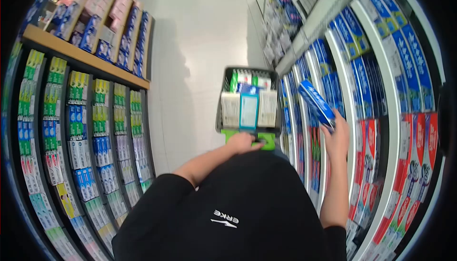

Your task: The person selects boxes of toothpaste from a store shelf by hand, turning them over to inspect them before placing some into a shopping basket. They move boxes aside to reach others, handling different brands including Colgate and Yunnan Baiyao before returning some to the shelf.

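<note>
My right hand (337, 136) grips one end of a long blue toothpaste box (315, 103) with white lettering. The box is held up, tilted, in front of the right-hand shelves. My left hand (241, 142) is closed on the green handle (269, 142) of a dark shopping cart (220, 113) just ahead of my body. Inside the cart lie two whitish boxes (231, 110), a teal-edged white box (249, 111) between them, and green-and-white packs (243, 78) towards the far end.
Right-hand shelves (352, 85) carry blue and red toothpaste boxes (367, 142) close by my right arm. On the left, shelves hold rows of toothbrush-like packs (80, 118), with pink and blue packages (90, 27) beyond. A pale floor aisle (202, 32) runs ahead between them.
</note>
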The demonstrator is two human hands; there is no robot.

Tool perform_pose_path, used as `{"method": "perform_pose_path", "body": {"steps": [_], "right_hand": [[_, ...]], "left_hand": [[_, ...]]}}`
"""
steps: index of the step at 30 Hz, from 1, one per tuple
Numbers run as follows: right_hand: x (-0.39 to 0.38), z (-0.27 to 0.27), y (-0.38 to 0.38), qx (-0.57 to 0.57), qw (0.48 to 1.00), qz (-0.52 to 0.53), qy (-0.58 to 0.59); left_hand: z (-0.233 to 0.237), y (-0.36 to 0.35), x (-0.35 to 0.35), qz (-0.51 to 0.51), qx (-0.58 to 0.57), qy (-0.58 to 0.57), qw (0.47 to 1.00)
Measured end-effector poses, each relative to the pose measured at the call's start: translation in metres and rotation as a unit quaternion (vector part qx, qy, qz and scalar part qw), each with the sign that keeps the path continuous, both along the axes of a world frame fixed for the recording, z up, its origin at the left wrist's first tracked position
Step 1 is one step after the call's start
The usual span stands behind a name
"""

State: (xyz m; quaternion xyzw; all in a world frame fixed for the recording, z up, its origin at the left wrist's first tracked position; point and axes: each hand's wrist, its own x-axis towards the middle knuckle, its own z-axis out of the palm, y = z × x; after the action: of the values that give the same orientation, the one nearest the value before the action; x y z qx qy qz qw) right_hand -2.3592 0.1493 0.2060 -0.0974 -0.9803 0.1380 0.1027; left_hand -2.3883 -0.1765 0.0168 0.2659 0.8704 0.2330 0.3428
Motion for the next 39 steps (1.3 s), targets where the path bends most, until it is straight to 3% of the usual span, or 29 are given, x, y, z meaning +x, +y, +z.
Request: {"method": "perform_pose_path", "body": {"steps": [5,10,15,18,22,32,37,39], "right_hand": [[0.008,-0.083,-0.009,-0.095,0.979,0.036,-0.176],[0.015,-0.171,-0.013,-0.098,0.975,0.000,-0.198],[0.017,-0.254,-0.036,-0.145,0.982,0.040,-0.115],[0.022,-0.289,-0.049,-0.116,0.976,0.024,-0.184],[0.029,-0.302,-0.060,-0.130,0.951,0.003,-0.281],[0.023,-0.291,-0.060,-0.103,0.951,0.030,-0.291],[0.034,-0.316,-0.063,-0.161,0.954,-0.001,-0.253],[0.028,-0.303,-0.066,-0.152,0.949,-0.007,-0.277]], "left_hand": [[-0.004,0.002,0.000,0.000,-0.002,-0.010,1.000],[-0.008,0.006,0.007,-0.014,-0.028,0.023,0.999],[0.004,0.008,0.006,-0.001,-0.036,-0.011,0.999],[0.009,0.007,0.002,-0.022,-0.043,-0.009,0.999],[-0.002,0.005,0.004,-0.034,-0.034,0.003,0.999],[-0.009,0.005,0.007,-0.022,-0.026,-0.007,0.999],[0.017,0.013,0.000,-0.011,-0.080,-0.072,0.994],[-0.001,0.006,0.003,-0.047,-0.032,0.006,0.998]]}}
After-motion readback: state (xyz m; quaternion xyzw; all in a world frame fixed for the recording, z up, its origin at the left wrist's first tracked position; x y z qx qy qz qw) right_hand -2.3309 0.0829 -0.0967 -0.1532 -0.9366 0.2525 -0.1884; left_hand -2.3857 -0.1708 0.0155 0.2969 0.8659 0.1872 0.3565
